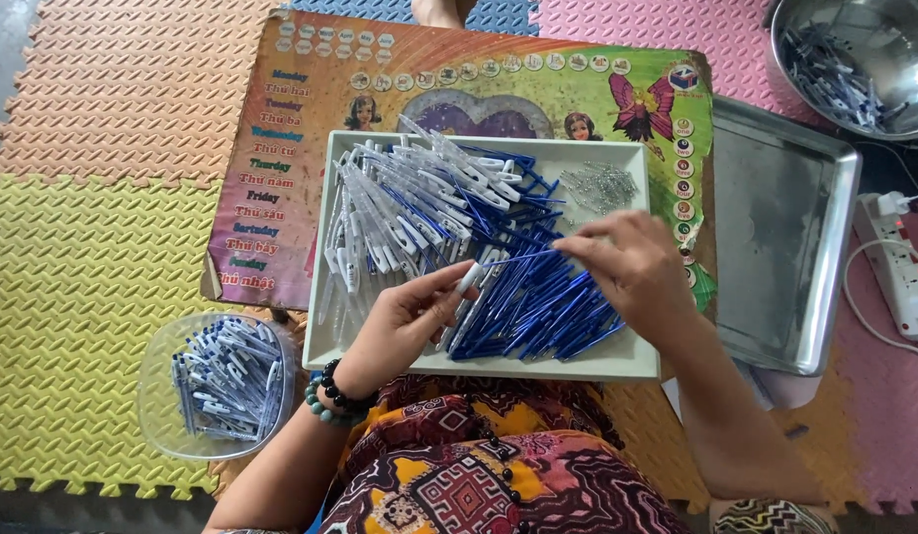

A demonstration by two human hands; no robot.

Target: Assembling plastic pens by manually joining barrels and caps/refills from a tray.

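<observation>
Blue refill (513,259), thin, long axis left-right: pinched at its right end by right hand (632,269); white barrel (469,280) pinched by left hand (405,321), nearer.

We hold our left hand (405,321) with fingers curled, our right hand (632,267) pinching, both forearms reaching forward

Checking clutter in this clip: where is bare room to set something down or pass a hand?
Free: the metal tray right of the white tray, and the yellow floor mat left of the picture board. Crowded: the white tray, packed with pen parts under both hands, left hand and right hand.
</observation>
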